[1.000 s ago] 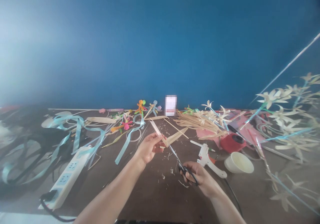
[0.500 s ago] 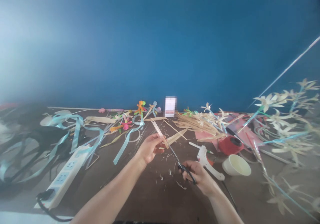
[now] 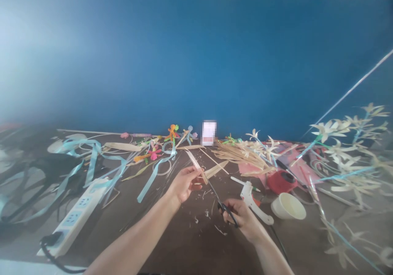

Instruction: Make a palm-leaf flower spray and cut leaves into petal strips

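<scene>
My left hand (image 3: 186, 181) pinches a narrow pale strip (image 3: 193, 159), apparently dried husk or leaf, which points up and away from me. In my right hand (image 3: 238, 213) are black-handled scissors (image 3: 221, 205), with fingers wrapped round the handles. The blades reach up and left to the strip's near end, just beside my left fingers. Whether the blades are parted is too small to tell. Behind my left fingertips lies a wider tan piece of husk (image 3: 216, 168). Pale trimmings (image 3: 219, 230) are scattered on the brown table beneath my hands.
A white glue gun (image 3: 254, 203), a cream cup (image 3: 287, 206) and a red roll (image 3: 281, 181) stand right of my right hand. Pale flowers on blue stems (image 3: 337, 152) spread at the far right. A power strip (image 3: 80, 217) and blue ribbon (image 3: 153, 179) lie left. Behind is a blue panel (image 3: 196, 62).
The view has tilted up slightly. Both hands keep nearly the same pose, with the strip and scissors still held close together.
</scene>
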### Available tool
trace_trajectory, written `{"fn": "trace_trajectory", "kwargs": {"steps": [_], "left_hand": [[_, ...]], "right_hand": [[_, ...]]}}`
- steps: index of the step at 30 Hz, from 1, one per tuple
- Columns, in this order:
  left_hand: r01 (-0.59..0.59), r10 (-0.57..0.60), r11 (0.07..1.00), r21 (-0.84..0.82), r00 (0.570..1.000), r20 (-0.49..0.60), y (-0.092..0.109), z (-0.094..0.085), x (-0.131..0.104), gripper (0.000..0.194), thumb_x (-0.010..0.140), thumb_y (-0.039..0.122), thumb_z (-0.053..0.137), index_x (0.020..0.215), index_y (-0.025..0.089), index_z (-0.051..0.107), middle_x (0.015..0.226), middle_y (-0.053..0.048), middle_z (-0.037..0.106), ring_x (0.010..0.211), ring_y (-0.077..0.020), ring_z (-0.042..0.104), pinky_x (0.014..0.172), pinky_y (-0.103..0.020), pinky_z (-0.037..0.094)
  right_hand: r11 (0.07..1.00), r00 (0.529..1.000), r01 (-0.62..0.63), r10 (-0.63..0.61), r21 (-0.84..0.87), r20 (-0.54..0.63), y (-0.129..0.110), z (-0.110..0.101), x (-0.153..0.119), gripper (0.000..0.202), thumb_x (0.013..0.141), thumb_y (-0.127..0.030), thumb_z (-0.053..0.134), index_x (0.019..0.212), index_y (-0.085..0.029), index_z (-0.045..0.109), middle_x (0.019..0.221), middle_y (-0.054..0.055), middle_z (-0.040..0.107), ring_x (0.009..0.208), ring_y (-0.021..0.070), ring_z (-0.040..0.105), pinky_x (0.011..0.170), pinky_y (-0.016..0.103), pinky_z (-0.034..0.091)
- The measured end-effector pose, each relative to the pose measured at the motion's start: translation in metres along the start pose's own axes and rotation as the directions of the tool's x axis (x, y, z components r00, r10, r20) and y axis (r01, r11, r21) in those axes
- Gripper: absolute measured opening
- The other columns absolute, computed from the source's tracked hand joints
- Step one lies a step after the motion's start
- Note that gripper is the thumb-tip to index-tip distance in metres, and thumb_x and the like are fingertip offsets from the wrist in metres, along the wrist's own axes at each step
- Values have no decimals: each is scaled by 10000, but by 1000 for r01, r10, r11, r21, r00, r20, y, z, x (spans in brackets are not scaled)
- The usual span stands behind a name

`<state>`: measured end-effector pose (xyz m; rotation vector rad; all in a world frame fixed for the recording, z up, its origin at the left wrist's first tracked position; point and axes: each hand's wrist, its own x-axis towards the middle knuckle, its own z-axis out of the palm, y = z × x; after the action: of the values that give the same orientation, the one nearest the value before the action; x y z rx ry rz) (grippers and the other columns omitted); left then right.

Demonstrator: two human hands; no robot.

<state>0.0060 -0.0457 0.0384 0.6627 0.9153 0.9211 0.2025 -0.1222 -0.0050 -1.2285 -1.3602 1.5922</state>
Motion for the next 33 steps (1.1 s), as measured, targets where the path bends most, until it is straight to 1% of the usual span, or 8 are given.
{"fn": "trace_trajectory", "kwargs": {"steps": [5,10,15,22,27,33], "left_hand": [[5,-5,1000,1,1000,1,1,0,1,196,643,270,653,778,140,594,684,-27,627,575,-105,597,453,-171,449],[-15,15,1000,13,1000,13,-1,-1,2,202,648,293,647,773,142,593,708,-30,630,579,-104,598,460,-168,453],[-15,16,999,34,1000,-6,-1,0,2,197,639,289,656,749,137,595,701,-34,635,573,-105,602,449,-161,447],[-23,24,999,48,1000,-18,-2,-1,3,202,635,286,660,748,128,604,724,-54,653,573,-110,612,451,-163,454],[-30,31,998,54,999,-20,-3,-3,4,212,660,294,635,773,117,608,765,-82,661,590,-125,622,458,-171,466],[-49,49,994,94,999,-4,-1,-4,4,240,690,324,601,805,114,609,782,-98,663,619,-135,627,470,-170,465]], "right_hand": [[1000,1000,-1,1,-7,-18,0,2,0,291,646,-420,617,667,-136,557,540,-20,496,506,87,419,467,189,305],[1000,1000,-1,2,24,-20,4,1,1,276,640,-396,630,661,-132,552,535,-23,494,493,77,402,462,189,286],[1000,999,-15,15,12,-38,11,0,3,264,636,-387,632,640,-138,543,510,-34,482,474,75,398,447,189,267],[1000,999,-1,1,1,-42,13,-2,4,258,640,-380,630,630,-140,537,515,-35,488,480,75,396,452,190,262],[1000,999,-1,0,-23,-35,14,-3,6,270,650,-384,627,627,-134,526,515,-34,480,481,72,386,456,191,259],[999,999,2,-3,-32,-35,12,-2,6,252,657,-351,631,615,-135,508,510,-49,446,479,61,351,457,188,243]]}}
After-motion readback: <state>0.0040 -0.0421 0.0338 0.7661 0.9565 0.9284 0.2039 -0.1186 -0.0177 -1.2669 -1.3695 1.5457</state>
